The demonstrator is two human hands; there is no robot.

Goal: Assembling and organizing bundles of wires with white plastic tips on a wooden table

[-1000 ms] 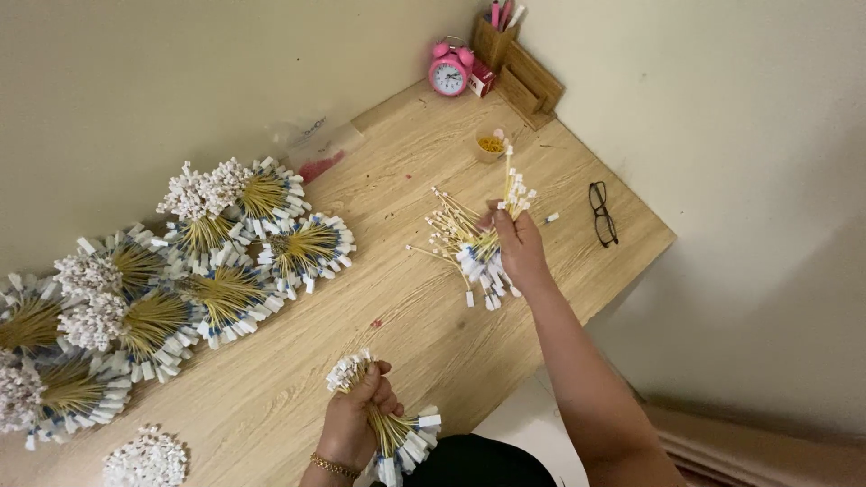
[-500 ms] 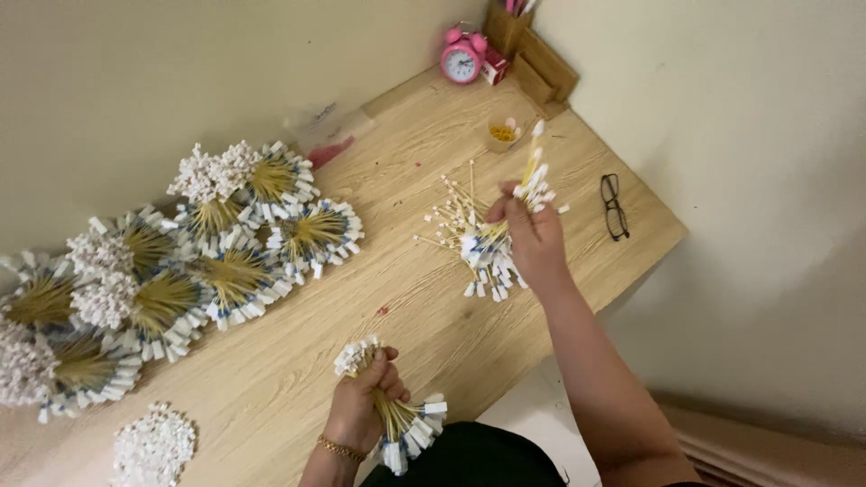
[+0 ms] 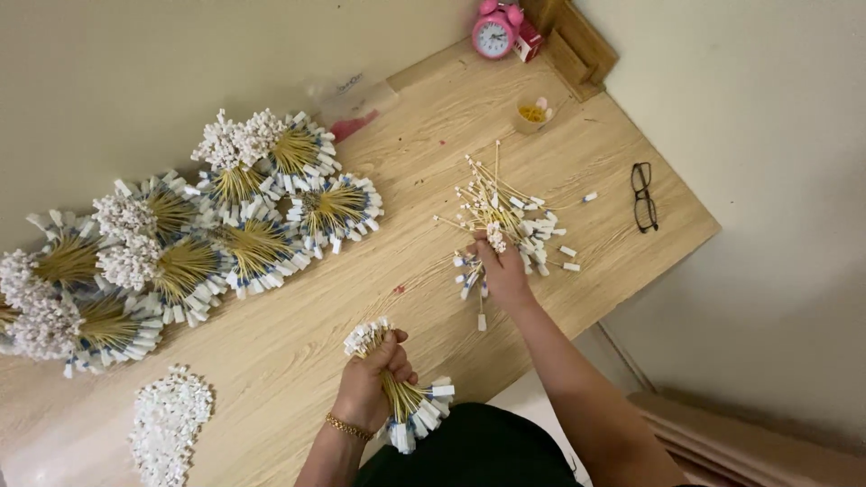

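My left hand (image 3: pixel 372 379) is closed around a bundle of thin yellow sticks (image 3: pixel 397 390) with white tips, held near the table's front edge. My right hand (image 3: pixel 499 266) rests on a loose pile of the same sticks (image 3: pixel 505 212) in the middle of the wooden table (image 3: pixel 298 334), its fingers pinching a few of them.
Several finished fanned bundles (image 3: pixel 225 234) lie along the left by the wall. A heap of white caps (image 3: pixel 167 424) sits at the front left. Black glasses (image 3: pixel 643 196), a small cup with yellow bits (image 3: pixel 532 114), a pink alarm clock (image 3: pixel 494 34) and a wooden holder (image 3: pixel 573 41) are at the right and far end.
My right hand has come down from holding a few sticks in the air onto the loose pile. The left hand keeps its bundle.
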